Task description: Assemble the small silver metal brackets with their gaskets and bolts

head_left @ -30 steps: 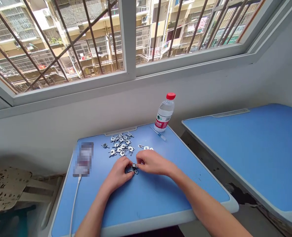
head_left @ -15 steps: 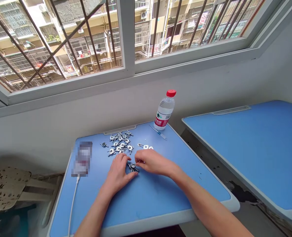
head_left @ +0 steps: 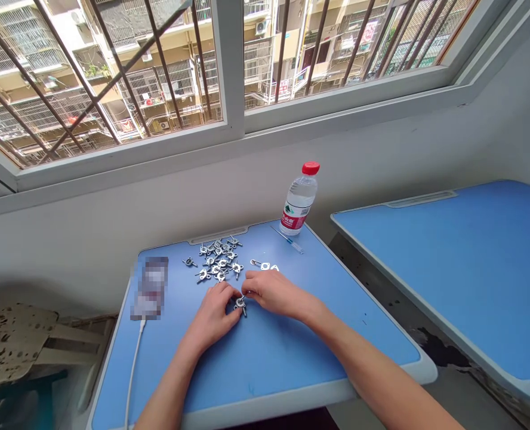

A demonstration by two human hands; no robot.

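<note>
A small silver metal part (head_left: pixel 240 303) with a round centre and thin arms rests on the blue desk between my hands. My left hand (head_left: pixel 215 313) holds its left side, with the thumb and curled index finger closed around it. From the upper right, my right hand (head_left: pixel 267 291) pinches at the part's upper edge, its fingers curled together. The right fingertips are partly hidden. Just beyond the hands lies a pile of similar metal parts (head_left: pixel 220 263). A few loose flat plates (head_left: pixel 265 266) sit behind my right hand.
A water bottle (head_left: pixel 298 200) with a red cap stands at the desk's back right corner, beside a slim blue-and-clear pen-like tool (head_left: pixel 292 242). A blurred phone-like object (head_left: pixel 151 288) with a white cable (head_left: pixel 133 370) lies at left. Another blue desk (head_left: pixel 453 269) stands to the right.
The metal part has turned, so one arm now points toward me. My left thumb has drawn in closer to it, and the right hand has shifted slightly left and up.
</note>
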